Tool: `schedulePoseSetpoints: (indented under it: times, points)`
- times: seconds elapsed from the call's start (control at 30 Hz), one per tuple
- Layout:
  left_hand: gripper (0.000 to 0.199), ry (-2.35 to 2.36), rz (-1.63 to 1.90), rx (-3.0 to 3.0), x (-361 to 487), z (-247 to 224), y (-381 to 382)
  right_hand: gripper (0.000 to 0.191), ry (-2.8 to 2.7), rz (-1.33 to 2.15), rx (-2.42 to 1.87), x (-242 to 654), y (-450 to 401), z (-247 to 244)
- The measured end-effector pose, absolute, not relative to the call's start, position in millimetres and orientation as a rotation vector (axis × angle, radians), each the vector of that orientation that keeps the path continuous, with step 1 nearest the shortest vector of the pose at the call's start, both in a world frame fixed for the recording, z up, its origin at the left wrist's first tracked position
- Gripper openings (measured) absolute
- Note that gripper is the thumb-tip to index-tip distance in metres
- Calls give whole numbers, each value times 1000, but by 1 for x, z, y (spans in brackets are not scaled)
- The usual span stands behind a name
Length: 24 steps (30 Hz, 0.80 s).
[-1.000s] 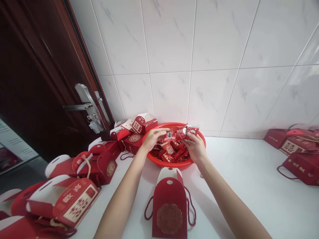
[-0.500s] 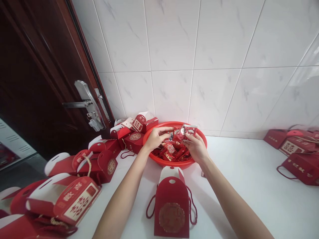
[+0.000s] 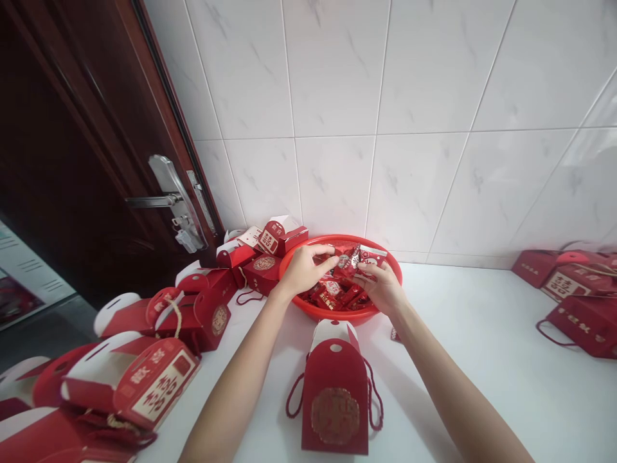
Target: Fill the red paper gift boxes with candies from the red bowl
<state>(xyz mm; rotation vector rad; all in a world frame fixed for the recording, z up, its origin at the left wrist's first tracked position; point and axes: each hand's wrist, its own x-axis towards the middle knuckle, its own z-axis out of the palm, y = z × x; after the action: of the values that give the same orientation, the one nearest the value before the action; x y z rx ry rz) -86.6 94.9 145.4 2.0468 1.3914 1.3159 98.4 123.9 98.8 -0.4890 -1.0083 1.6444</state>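
Right hand: your right hand [image 3: 385, 289] is on the basket's right side, fingertips pinched pretty much closed on a red candy packet with a white edge [image 3: 375, 253]. Its longer side looks to run roughly left to right.
Left hand: your left hand [image 3: 303, 269] comes in from the other side, thumb and index only slightly apart, tips right by a second shiny red packet [image 3: 343, 262] between your hands. Honestly can't tell if they've got hold of it or are just touching.
Candy basket: both packets are up over the red plastic basket [image 3: 311, 310], with a pile of wrapped sweets [image 3: 332, 292] lying below your fingers.
Gift box: the red gift box [image 3: 335, 392] stands between your forearms, on your side of the basket, gold emblem facing you and top flaps up. So from your grip it's back toward you, and a bit left of the right hand. Neither hand is clearly nearer to it.
Cord handles: a dark red cord [image 3: 376, 402] loops off each side of that box.
Stray bit: a small patterned packet [image 3: 395, 335] sits on the white tabletop [image 3: 472, 321], partly hidden by your right forearm.
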Motion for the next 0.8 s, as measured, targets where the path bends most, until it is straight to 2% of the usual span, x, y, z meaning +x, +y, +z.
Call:
schedulePoseSetpoints:
  times: [0.23,0.4,0.6,0.8]
  points:
    - [31,1378,1142,2093,-91,162,75,30,-1128,1656,-535,106,113,114]
    - [26,1227,824,2177,-97,186,42,23,-1429,1623,-356,135,104,143]
    - [9,1268,406,2374,-80,195,20,21,-1877,1550,-258,154,87,163]
    - [15,1282,100,2318,-77,194,16,17,-2164,1501,-267,145,77,166]
